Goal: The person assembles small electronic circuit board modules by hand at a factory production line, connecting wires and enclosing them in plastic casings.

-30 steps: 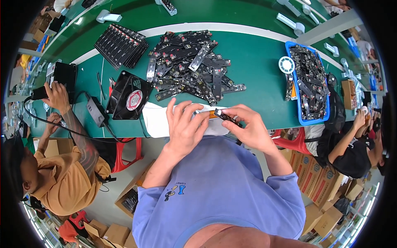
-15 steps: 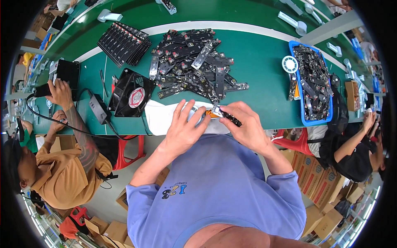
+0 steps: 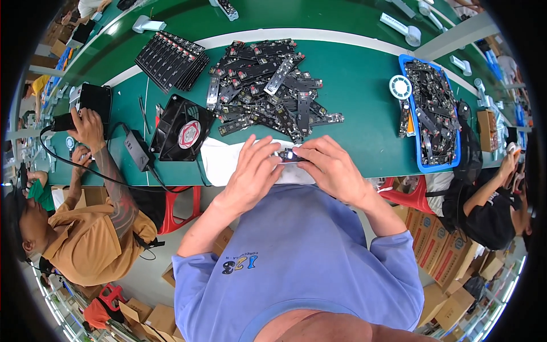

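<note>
A small black circuit board (image 3: 290,154) lies between my two hands, with a bright white spot on it. My right hand (image 3: 333,166) pinches its right end between thumb and fingers. My left hand (image 3: 254,172) curls at its left end; what lies under those fingers is hidden. Below both hands a white cloth (image 3: 219,162) covers the table edge. Beyond them spreads a loose heap of similar black boards (image 3: 268,85).
Left of the heap are stacked board panels (image 3: 171,60) and a black square fan (image 3: 181,130). A blue basket (image 3: 422,154) of boards stands at right, beside a white round fan head (image 3: 400,87). A co-worker's hand (image 3: 88,128) holds a black device at far left.
The board in my right hand has moved left to my left fingertips and now shows a bright spot. The pale round part and orange piece under my left hand are no longer visible.
</note>
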`<state>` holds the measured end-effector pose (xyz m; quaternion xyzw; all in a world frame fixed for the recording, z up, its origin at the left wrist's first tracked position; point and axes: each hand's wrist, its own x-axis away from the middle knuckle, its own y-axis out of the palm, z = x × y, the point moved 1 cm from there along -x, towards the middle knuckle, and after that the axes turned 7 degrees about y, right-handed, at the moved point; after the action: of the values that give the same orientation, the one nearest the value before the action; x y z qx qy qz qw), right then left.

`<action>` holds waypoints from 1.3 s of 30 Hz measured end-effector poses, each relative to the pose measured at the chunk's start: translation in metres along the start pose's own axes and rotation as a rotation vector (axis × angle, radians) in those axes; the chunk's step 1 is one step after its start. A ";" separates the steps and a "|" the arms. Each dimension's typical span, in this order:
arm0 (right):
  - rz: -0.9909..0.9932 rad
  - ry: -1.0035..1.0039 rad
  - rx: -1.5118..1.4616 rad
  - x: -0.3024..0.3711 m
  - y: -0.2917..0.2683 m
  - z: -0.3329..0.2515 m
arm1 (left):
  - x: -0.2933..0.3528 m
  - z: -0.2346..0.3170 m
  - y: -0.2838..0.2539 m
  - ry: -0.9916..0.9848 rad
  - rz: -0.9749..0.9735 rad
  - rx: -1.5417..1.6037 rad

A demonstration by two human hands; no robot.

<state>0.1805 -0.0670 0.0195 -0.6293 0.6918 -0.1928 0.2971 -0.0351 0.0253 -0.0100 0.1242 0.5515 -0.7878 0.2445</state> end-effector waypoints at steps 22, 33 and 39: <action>0.045 0.072 0.008 0.009 -0.005 -0.006 | -0.003 0.006 -0.006 -0.005 -0.124 -0.199; 0.001 0.057 -0.003 0.004 -0.002 -0.005 | -0.014 0.004 -0.006 -0.083 -0.108 -0.068; -0.023 -0.001 -0.015 -0.003 0.001 -0.002 | -0.015 0.000 -0.004 -0.226 0.103 0.248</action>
<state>0.1784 -0.0644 0.0202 -0.6396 0.6859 -0.1905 0.2903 -0.0249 0.0299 0.0005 0.0919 0.4121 -0.8451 0.3279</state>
